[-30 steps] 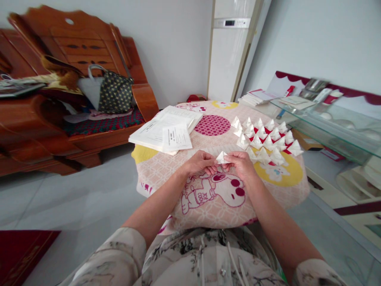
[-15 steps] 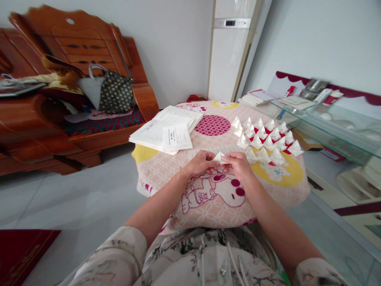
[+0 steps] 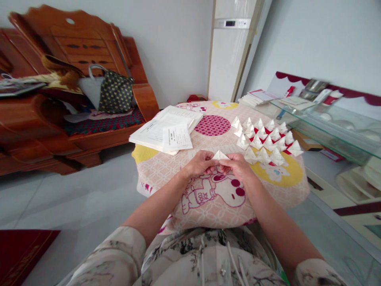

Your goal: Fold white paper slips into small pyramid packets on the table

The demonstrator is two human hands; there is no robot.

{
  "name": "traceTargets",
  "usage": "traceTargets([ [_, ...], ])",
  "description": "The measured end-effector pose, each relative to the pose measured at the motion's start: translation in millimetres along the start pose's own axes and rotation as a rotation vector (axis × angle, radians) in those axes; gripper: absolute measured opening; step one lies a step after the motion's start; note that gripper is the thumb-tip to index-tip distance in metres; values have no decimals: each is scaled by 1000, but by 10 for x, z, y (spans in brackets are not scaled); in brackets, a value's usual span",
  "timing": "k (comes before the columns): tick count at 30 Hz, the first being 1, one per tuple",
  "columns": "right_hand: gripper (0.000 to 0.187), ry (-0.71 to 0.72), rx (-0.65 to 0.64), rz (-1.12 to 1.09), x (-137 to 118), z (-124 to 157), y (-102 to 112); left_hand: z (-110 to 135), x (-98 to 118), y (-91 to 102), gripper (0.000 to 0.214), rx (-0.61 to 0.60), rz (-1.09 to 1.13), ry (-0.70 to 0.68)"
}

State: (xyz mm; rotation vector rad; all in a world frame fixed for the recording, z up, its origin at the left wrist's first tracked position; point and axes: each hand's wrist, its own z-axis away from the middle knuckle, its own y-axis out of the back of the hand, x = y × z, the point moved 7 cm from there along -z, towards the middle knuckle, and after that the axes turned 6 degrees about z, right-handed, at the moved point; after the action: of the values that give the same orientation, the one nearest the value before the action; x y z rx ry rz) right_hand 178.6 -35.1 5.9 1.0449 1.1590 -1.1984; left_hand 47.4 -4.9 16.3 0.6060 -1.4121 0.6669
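Note:
A small folded white paper piece [image 3: 220, 155] is pinched between my left hand [image 3: 200, 163] and my right hand [image 3: 239, 165], just above the pink cartoon-print cloth on the round table [image 3: 214, 198]. Both hands have their fingers curled onto the paper from either side. To the right of my hands lie several finished folded paper triangles [image 3: 266, 139], white with red, set out in rows. A stack of printed white sheets [image 3: 166, 129] lies at the table's far left.
A carved wooden bench [image 3: 59, 91] with a dotted handbag [image 3: 114, 92] stands at the left. A white cabinet unit [image 3: 230, 47] is behind the table. A glass shelf [image 3: 333, 123] with papers and boxes runs along the right. Grey tiled floor lies at the left.
My hands have drawn slightly closer together and the folded paper has shifted a little to the left and turned between my fingers.

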Motion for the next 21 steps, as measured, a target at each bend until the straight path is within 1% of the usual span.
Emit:
traceTargets([
  [6,27,84,2,-9,-21,-8,12,-3,13,-26,34,-13,51,-47],
  [11,28,72,-78,9,-29,30,-84,3,99,-74,39,-65,70,-116],
  [14,30,71,-104,-12,-48,43,-125,9,154,-29,40,-16,44,-165],
  [17,33,84,-84,-34,-63,39,-110,18,169,32,40,54,29,-195],
  [21,35,136,-31,3,-94,42,-58,18,123,44,42,86,48,-159],
])
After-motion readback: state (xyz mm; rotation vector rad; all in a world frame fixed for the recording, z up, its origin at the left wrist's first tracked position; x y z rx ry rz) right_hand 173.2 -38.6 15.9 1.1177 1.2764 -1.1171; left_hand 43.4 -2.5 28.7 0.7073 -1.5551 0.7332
